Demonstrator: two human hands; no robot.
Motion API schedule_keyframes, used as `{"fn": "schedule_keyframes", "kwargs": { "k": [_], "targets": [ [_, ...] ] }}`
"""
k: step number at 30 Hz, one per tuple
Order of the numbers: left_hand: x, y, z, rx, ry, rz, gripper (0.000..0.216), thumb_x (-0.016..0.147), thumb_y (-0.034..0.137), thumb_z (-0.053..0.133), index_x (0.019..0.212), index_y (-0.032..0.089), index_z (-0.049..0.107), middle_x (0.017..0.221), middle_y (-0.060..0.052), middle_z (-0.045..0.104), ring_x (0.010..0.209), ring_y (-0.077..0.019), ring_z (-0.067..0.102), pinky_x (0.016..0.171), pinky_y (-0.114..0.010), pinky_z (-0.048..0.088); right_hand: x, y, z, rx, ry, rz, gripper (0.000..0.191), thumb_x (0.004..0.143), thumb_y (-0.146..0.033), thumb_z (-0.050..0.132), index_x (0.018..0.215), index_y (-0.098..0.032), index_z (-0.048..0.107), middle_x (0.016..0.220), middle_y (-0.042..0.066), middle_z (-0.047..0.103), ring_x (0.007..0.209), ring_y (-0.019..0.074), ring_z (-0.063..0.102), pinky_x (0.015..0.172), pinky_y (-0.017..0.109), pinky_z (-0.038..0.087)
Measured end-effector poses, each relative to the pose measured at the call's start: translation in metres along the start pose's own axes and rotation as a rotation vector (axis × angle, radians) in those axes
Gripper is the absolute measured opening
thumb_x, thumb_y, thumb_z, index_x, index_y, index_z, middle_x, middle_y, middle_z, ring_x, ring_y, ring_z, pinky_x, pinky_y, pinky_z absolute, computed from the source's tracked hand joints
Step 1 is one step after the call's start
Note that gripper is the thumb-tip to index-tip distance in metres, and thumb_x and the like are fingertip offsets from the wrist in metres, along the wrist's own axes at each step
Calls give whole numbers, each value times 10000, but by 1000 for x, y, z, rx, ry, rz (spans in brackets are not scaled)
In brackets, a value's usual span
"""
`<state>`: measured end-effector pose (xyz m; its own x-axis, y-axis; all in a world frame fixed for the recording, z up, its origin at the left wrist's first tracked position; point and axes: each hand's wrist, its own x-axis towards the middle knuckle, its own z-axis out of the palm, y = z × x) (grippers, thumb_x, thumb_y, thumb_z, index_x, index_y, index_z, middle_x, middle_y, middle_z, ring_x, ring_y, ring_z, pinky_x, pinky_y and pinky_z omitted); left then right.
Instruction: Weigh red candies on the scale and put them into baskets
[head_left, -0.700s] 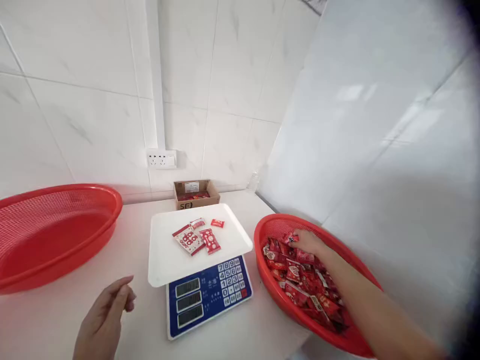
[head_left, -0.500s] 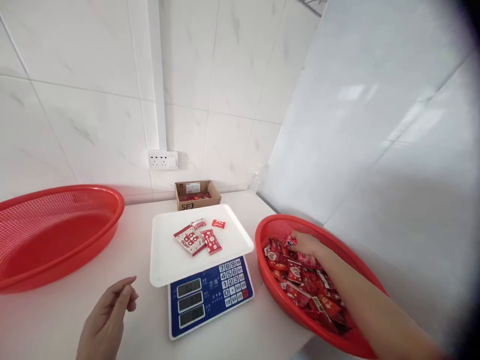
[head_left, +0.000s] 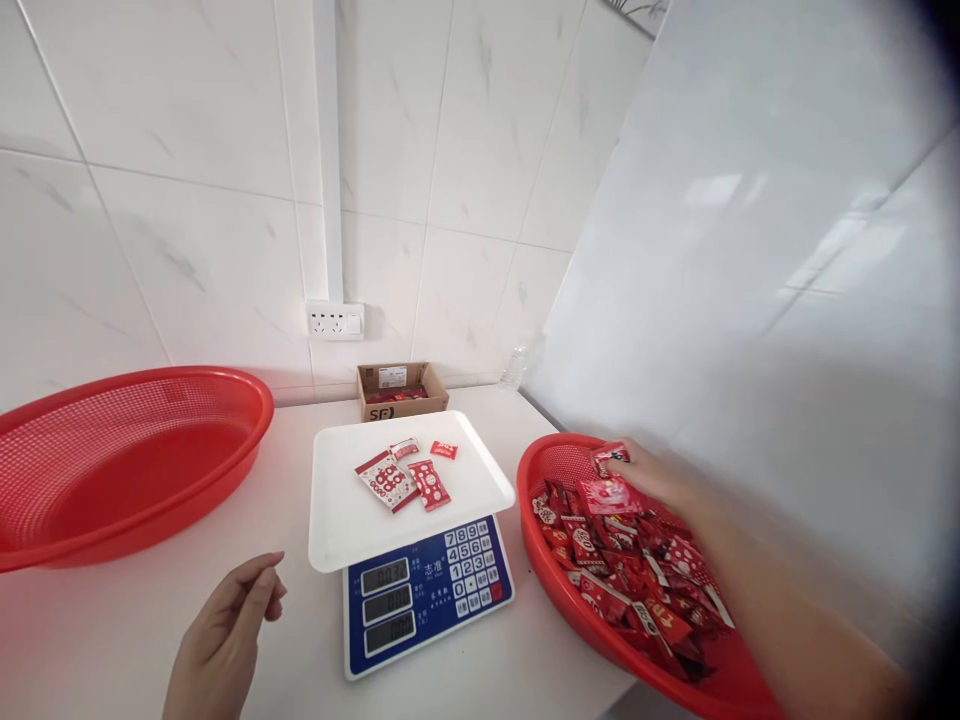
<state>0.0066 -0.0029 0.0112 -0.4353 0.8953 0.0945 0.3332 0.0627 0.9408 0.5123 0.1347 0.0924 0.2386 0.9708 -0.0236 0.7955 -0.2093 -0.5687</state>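
Red sweet packets (head_left: 609, 495) sat pinched in our right hand (head_left: 664, 482), which was blurred, just above the heaped red basket (head_left: 561, 602) at lower right of frame. Our left hand (head_left: 219, 648) hung half-curled and empty over the desk (head_left: 112, 630) at lower left. Centre: scale (head_left: 427, 590), its white tray (head_left: 345, 525) carrying four packets (head_left: 405, 480). Second basket (head_left: 135, 470) at middle left.

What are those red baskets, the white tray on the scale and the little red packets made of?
Red baskets: apparently moulded plastic, glossy rim, fine mesh walls. White tray: probably smooth plastic, matte sheen, rounded corners. Packets: seemingly thin printed plastic film, shiny and crinkled with crimped ends; the right hand grips a few.
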Motion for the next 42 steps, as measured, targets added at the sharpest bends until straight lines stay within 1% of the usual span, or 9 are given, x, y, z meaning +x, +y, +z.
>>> {"fn": "schedule_keyframes", "kwargs": {
  "k": [5,10,16,19,24,31,35,40,42],
  "targets": [
    [-1,5,1,-9,10,-2,449,727,589,497,940,209,605,678,-7,582,626,-182,570,565,-280,478,1,-10,-6,51,97,-51,307,667,-359,557,929,-201,537,827,35,677,784,224,635,672,313,485],
    [-3,9,5,-104,32,19,402,740,549,522,901,192,611,648,1,566,602,-163,550,588,-273,482,-15,-59,4,187,77,-97,294,667,-392,570,909,-232,523,791,36,675,760,236,642,672,344,505],
    [-7,8,6,-158,3,17,330,808,485,492,925,198,606,667,6,555,617,-143,536,603,-252,481,-37,-141,50,307,-265,-262,285,714,-360,580,964,-237,522,892,34,694,820,215,655,704,325,523],
    [-8,10,5,-168,9,17,325,811,476,488,918,194,610,661,4,555,611,-144,534,595,-258,481,-43,-178,79,303,-426,-314,269,718,-323,596,956,-216,532,887,39,689,782,189,649,613,279,520],
    [-7,14,3,-183,25,16,337,795,487,499,892,189,623,652,1,555,595,-147,537,576,-263,481,-41,-217,112,428,-654,-312,319,716,-249,598,1022,-204,524,938,38,667,787,159,645,629,259,525],
    [-8,15,3,-184,4,2,339,809,493,481,912,197,612,681,-3,551,627,-152,540,600,-265,481,-26,-214,120,246,-441,-245,546,729,-281,593,1241,-226,410,1041,66,652,802,171,647,671,283,530],
    [-9,16,4,-181,-15,7,344,806,498,480,899,196,615,673,-1,548,617,-151,540,594,-266,478,-26,-203,116,203,-447,-289,647,767,-298,553,1353,-223,289,1121,86,631,944,186,626,784,299,516],
    [-9,15,5,-202,-24,6,310,819,467,485,914,199,607,678,11,542,617,-135,529,600,-251,468,-24,-190,119,-87,-257,-462,523,773,-252,519,1286,-228,422,1279,109,547,1093,232,562,910,362,447],
    [-9,13,6,-210,-32,5,291,829,447,483,920,196,600,685,12,536,617,-130,521,600,-248,463,-26,-187,122,-183,-252,-493,445,780,-257,502,1225,-228,497,1284,89,550,1081,239,572,914,364,443]
  ]
}}
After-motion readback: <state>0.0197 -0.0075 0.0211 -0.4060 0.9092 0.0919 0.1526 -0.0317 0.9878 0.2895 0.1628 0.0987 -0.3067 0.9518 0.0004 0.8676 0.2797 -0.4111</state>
